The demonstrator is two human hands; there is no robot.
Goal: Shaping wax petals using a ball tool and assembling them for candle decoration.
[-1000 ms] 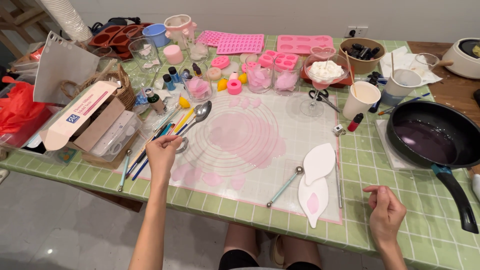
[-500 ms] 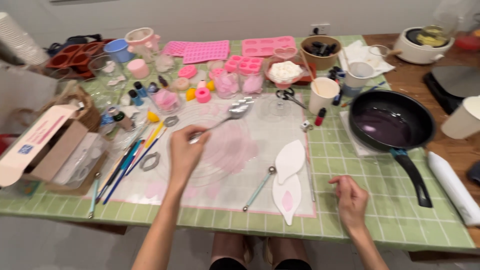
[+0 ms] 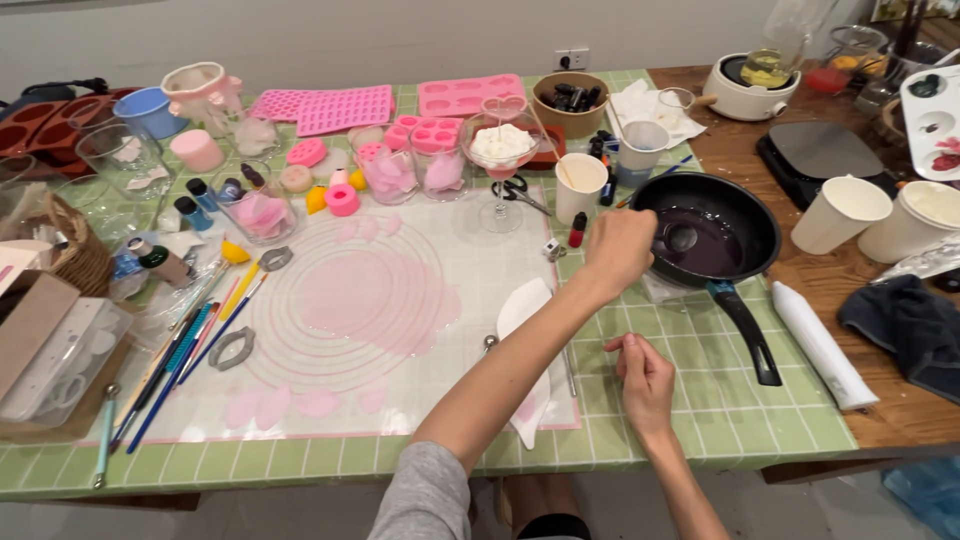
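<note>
Nearby, paper cup (image 3: 580, 186) beside pan (image 3: 735, 215)

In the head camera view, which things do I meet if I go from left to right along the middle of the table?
Brushes → pink mat → white paper cup → left hand holding a spoon → black pan → white tube → dark cloth.

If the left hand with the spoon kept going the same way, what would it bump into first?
Probably the black pan. The left hand reaches across to the right, holding a spoon whose bowl already sits over the dark purple liquid. Going straight on, it looks likely to meet the pan's far wall, though depth is hard to judge.
</note>
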